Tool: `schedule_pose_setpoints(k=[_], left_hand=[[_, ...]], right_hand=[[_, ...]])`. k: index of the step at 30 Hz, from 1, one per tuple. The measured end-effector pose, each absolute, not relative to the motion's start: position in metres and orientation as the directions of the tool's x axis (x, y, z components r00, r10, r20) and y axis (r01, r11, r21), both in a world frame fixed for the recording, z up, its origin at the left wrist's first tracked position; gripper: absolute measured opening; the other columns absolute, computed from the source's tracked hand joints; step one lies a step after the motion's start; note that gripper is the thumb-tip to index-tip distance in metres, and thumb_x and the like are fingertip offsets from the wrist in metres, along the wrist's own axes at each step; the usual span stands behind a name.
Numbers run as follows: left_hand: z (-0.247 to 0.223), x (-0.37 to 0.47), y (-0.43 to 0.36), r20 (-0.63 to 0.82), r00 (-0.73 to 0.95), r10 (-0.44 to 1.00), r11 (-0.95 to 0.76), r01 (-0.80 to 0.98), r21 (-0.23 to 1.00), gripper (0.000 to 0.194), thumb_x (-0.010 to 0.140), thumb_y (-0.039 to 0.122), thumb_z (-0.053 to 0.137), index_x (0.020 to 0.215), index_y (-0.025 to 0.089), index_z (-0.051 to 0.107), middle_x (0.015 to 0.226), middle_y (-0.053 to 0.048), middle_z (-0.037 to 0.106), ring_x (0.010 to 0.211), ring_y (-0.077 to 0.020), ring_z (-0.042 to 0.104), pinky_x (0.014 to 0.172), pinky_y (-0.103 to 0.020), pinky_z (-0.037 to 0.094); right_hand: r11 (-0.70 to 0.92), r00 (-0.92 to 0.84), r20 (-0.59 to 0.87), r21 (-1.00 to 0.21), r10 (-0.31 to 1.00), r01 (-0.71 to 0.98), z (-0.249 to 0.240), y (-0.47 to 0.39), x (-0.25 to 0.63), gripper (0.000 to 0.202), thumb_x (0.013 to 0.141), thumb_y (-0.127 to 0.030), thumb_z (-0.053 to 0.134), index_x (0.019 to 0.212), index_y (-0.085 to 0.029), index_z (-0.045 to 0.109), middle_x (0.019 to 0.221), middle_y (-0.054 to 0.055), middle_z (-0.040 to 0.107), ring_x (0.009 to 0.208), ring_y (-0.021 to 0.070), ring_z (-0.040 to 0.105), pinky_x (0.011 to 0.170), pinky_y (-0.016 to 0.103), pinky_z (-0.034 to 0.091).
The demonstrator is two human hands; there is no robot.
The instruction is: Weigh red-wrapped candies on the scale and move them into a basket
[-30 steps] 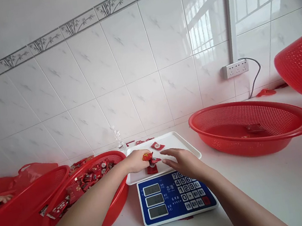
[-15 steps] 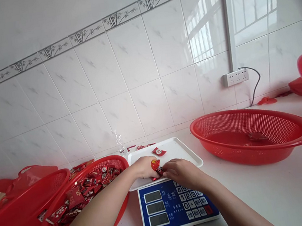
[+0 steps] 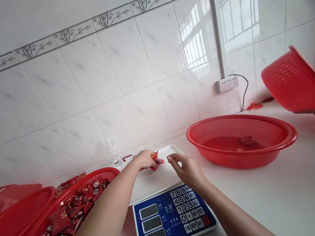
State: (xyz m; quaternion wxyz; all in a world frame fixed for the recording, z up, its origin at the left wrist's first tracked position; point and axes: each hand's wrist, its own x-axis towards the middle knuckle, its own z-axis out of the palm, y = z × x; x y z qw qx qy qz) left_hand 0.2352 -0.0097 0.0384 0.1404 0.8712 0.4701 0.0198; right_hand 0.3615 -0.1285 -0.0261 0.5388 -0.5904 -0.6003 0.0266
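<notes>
Red packets (image 3: pixel 159 161) | seemingly in left fingers (image 3: pixel 147 156) | right fingers (image 3: pixel 177 156) near

Head-worn camera, forward and down over hands (image 3: pixel 145 159) (image 3: pixel 190 169)

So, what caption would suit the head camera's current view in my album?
Left hand holds small red packets over the white tray of a digital scale, right hand close by.

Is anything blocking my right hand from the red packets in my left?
Nothing visible does: just a small open gap above the white tray separates the right hand from the red packets in the left hand.
</notes>
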Motion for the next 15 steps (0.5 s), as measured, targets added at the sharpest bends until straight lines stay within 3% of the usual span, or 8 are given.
schedule_pose_setpoints(k=[3,6,12,15], left_hand=[[0.035,0.243,0.000,-0.219,0.559,0.800,-0.509,0.825,0.247,0.017,0.042,0.014,0.063,0.056,0.019,0.055,0.050,0.003,0.055,0.045,-0.0144,0.050,0.039,-0.022,0.033],[0.031,0.246,0.006,-0.247,0.540,0.804,-0.482,0.836,0.261,0.015,0.042,0.014,0.063,0.052,0.018,0.054,0.047,0.002,0.055,0.040,-0.0151,0.050,0.038,-0.023,0.033],[0.024,0.238,0.004,-0.149,0.544,0.826,-0.476,0.814,0.334,0.023,0.043,0.014,0.064,0.063,0.020,0.056,0.053,0.002,0.058,0.045,-0.0139,0.052,0.039,-0.020,0.035],[0.021,0.229,-0.002,-0.079,0.576,0.814,-0.482,0.744,0.462,0.026,0.046,0.015,0.063,0.070,0.020,0.056,0.062,0.001,0.061,0.051,-0.0135,0.055,0.041,-0.019,0.037]], right_hand=[[0.296,0.288,0.605,-0.681,0.742,0.669,-0.025,-0.130,0.361,0.033,0.086,-0.043,0.036,0.080,-0.024,0.063,0.073,0.000,0.067,0.061,0.0141,0.056,0.052,0.023,0.036],[0.284,0.284,0.587,-0.690,0.758,0.666,-0.024,-0.130,0.359,0.031,0.085,-0.042,0.037,0.081,-0.025,0.063,0.073,-0.001,0.066,0.060,0.0131,0.054,0.051,0.022,0.035],[0.263,0.251,0.567,-0.671,0.785,0.693,-0.025,-0.129,0.359,0.029,0.086,-0.040,0.037,0.082,-0.026,0.063,0.075,-0.001,0.066,0.063,0.0134,0.056,0.053,0.022,0.036],[0.251,0.214,0.563,-0.634,0.798,0.731,-0.027,-0.128,0.358,0.028,0.086,-0.039,0.037,0.086,-0.027,0.062,0.080,-0.001,0.067,0.071,0.0153,0.058,0.056,0.023,0.038]])
